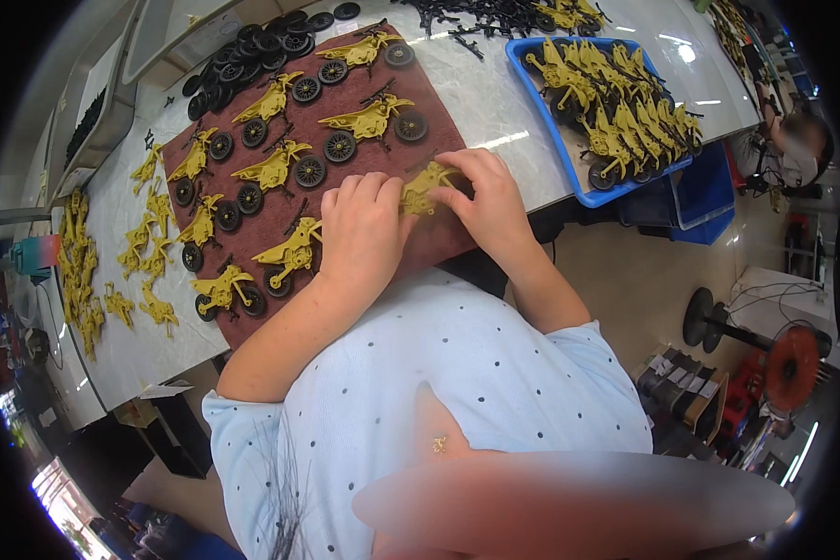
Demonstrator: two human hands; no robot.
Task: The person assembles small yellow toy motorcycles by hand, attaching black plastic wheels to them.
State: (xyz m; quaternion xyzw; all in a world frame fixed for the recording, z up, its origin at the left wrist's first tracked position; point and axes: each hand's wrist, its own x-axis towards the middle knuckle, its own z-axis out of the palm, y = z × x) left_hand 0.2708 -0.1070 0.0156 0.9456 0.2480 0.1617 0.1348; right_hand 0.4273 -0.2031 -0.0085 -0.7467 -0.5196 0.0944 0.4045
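Note:
Between my hands, over the near right part of a dark red mat (pixel 439 103), is a yellow toy motorcycle body (pixel 424 189). My right hand (pixel 488 198) pinches its right end between thumb and fingers. My left hand (pixel 365 222) is closed at its left end, with the fingers curled and hiding that side. Rows of partly assembled toy motorcycles lie on the mat, yellow bodies beside black wheels (pixel 340 146) and thin black parts. The nearest one, a yellow body (pixel 289 246), lies just left of my left hand.
At the right, a blue tray (pixel 569 173) holds many yellow toy motorcycles. Black wheels (pixel 243 58) are heaped beyond the mat, with black small parts (pixel 439 17) farther off. Loose yellow parts (pixel 140 245) cover the left table. Below the right edge stand a blue bin (pixel 705 219) and a fan (pixel 791 367).

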